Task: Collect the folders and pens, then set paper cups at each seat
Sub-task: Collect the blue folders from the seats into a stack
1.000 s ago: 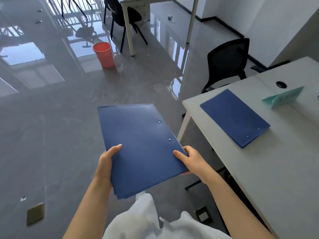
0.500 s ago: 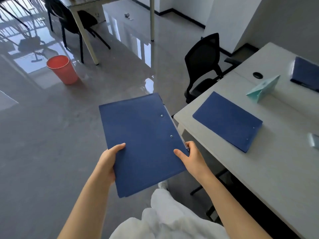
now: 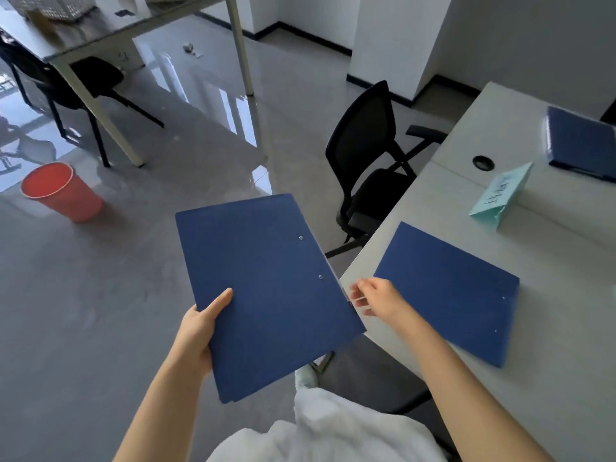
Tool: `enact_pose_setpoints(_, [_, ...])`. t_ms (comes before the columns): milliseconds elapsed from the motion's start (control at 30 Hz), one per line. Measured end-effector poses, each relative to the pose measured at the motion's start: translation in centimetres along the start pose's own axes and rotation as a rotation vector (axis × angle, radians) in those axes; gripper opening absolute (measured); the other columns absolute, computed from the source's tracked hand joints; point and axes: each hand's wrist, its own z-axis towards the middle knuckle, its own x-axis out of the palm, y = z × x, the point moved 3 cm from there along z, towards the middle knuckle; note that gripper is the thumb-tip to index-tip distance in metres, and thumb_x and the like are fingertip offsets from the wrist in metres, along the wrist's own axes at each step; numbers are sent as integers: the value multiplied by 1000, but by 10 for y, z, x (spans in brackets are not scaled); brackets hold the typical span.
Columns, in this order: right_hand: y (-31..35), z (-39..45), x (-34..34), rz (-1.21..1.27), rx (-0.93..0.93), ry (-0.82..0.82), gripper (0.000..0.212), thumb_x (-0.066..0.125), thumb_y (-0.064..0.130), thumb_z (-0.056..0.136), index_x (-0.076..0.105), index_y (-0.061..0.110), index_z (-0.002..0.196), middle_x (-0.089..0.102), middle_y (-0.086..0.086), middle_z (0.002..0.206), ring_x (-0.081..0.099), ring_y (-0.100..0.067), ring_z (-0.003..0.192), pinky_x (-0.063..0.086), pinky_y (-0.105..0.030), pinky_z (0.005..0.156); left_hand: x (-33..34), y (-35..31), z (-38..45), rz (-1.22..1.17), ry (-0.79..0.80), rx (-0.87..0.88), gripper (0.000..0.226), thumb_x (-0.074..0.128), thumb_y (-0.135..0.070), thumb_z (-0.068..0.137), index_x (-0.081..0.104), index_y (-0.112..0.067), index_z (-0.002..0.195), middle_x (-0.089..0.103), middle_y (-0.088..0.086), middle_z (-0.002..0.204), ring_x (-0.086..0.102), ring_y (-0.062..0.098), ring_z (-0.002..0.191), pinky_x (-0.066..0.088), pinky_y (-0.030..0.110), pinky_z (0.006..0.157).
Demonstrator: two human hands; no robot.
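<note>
My left hand point(image 3: 196, 331) grips a blue folder point(image 3: 266, 288) by its lower left edge and holds it over the floor, thumb on top. Just off that folder's right edge, my right hand point(image 3: 373, 296) hovers with loosely spread fingers and holds nothing. A second blue folder point(image 3: 446, 291) lies flat near the front corner of the white table point(image 3: 550, 328), just right of my right hand. Another blue folder point(image 3: 583, 145) lies at the table's far right. No pens or paper cups are in view.
A folded teal name card point(image 3: 500, 195) stands on the table beside a round cable hole point(image 3: 483, 162). A black office chair point(image 3: 366, 161) is tucked at the table's far side. A red bucket point(image 3: 60, 191) sits on the glossy floor at left, near another desk point(image 3: 100, 31).
My right hand has let go of the held folder and moved slightly right toward the table. The view has turned right, bringing more of the table and a third folder into sight.
</note>
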Motion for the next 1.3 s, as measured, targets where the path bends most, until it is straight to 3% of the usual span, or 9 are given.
enact_pose_setpoints(100, [7, 41, -22, -71, 43, -172, 23, 42, 26, 94, 52, 9, 82, 51, -5, 76, 47, -16, 68, 39, -29, 61, 16, -27, 32, 24, -9, -6, 38, 73, -32, 84, 65, -14, 116, 75, 6, 103, 72, 30, 92, 57, 42, 74])
enact_pose_setpoints(167, [5, 57, -28, -101, 98, -235, 24, 40, 21, 96, 58, 6, 98, 57, -5, 80, 49, -13, 65, 38, -25, 55, 24, -37, 49, 42, -9, -27, 39, 74, -32, 83, 65, -14, 116, 75, 5, 104, 71, 31, 93, 56, 43, 76])
enact_pose_setpoints(267, [-6, 74, -25, -131, 172, -228, 38, 40, 15, 98, 45, 6, 134, 55, -10, 126, 58, -23, 101, 41, -27, 73, 30, -54, 71, 60, -4, -44, 36, 74, -32, 83, 66, -15, 114, 75, 6, 104, 71, 31, 93, 56, 42, 76])
enact_pose_setpoints(367, [-13, 89, -18, -201, 249, -228, 53, 42, 16, 98, 26, 5, 146, 31, -12, 151, 37, -29, 135, 37, -37, 102, 39, -76, 98, 109, 15, -66, 37, 74, -32, 83, 66, -14, 115, 75, 6, 105, 71, 31, 94, 56, 41, 74])
enact_pose_setpoints(600, [-4, 112, 18, -178, 350, -173, 69, 43, 7, 94, 6, 16, 152, 5, -8, 160, 15, -28, 145, 26, -41, 114, 51, -127, 164, 192, 123, -90, 34, 72, -29, 85, 65, -14, 115, 75, 6, 104, 71, 29, 91, 55, 39, 69])
enact_pose_setpoints(767, [18, 123, 47, 21, 395, -171, 70, 40, 2, 94, 6, 19, 153, 13, -4, 159, 21, -25, 144, 28, -36, 111, 53, -162, 201, 280, 185, -123, 35, 73, -29, 84, 66, -13, 114, 75, 8, 105, 71, 32, 92, 56, 41, 72])
enact_pose_setpoints(1000, [44, 137, 99, 535, 505, -635, 43, 46, 0, 90, 43, -7, 132, 54, -23, 129, 55, -38, 113, 41, -47, 101, 56, -244, 262, 409, 343, -121, 32, 72, -27, 85, 66, -12, 113, 75, 9, 102, 71, 31, 90, 57, 40, 70])
enact_pose_setpoints(1133, [33, 124, 132, 1415, 682, -833, 13, 48, 7, 93, 53, 0, 102, 51, -15, 97, 53, -23, 72, 50, -34, 77, 62, -262, 278, 442, 383, -134, 32, 72, -27, 85, 66, -12, 112, 75, 9, 102, 71, 31, 89, 56, 40, 69])
enact_pose_setpoints(1300, [36, 128, 143, 1855, 618, -775, 59, 58, 17, 90, 32, 5, 142, 49, -12, 124, 53, -20, 117, 41, -34, 104, 73, -273, 293, 492, 407, -127, 32, 73, -27, 84, 66, -12, 111, 75, 9, 101, 71, 31, 90, 56, 42, 72])
